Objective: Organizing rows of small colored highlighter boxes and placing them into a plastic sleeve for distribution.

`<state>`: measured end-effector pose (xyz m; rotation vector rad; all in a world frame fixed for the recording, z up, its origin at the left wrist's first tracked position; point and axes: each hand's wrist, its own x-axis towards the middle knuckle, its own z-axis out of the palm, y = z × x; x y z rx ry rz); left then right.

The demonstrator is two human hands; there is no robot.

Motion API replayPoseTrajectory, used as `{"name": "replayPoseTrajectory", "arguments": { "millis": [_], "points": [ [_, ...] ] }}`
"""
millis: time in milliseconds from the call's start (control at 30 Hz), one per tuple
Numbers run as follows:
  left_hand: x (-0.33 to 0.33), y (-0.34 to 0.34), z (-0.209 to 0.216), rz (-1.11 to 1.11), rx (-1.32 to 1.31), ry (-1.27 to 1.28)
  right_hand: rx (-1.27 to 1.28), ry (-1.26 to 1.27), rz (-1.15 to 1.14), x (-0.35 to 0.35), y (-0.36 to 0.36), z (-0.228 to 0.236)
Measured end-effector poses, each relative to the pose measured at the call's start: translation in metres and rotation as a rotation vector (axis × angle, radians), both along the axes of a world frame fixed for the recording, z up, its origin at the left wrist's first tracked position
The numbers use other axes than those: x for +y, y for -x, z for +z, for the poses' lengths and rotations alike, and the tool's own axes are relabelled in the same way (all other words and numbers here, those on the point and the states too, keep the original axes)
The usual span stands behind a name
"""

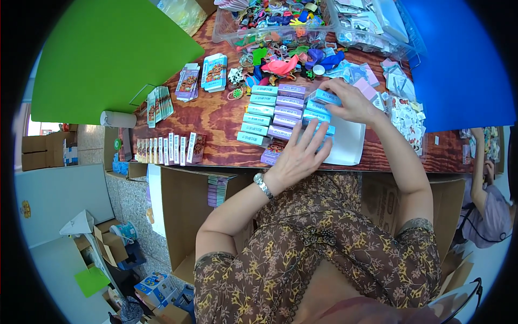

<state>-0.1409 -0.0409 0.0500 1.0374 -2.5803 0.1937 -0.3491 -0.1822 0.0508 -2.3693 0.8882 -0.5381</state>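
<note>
The right hand grips a blue box at the far end of 1 row. The left hand, fingers spread, partly covers the near end. 2 more rows, teal boxes and purple boxes, lie beside; behind, loose toys crowd the table.

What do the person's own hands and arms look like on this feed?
Both the left hand and right hand are ungloved. The left wrist wears a silver-coloured metal-banded watch; short brown sleeves with yellowish floral print leave the forearms uncovered.
</note>
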Motion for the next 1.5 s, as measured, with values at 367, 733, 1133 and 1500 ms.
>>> {"name": "replayPoseTrajectory", "arguments": {
  "millis": [367, 733, 1133, 1500],
  "points": [
    [-0.029, 0.000, 0.000, 0.023, -0.182, -0.187, -0.015, 0.130, 0.075, 0.002, 0.018, -0.005],
    [-0.025, 0.001, -0.003, 0.042, -0.164, -0.163, -0.655, -0.508, -0.349, 0.017, 0.008, -0.067],
    [-0.021, -0.001, -0.002, 0.087, -0.207, -0.082, -0.208, -0.375, -0.102, 0.013, 0.011, -0.035],
    [-0.017, 0.001, -0.010, 0.145, -0.149, -0.050, -0.161, -0.026, -0.194, 0.030, -0.003, -0.049]
  ]
}}
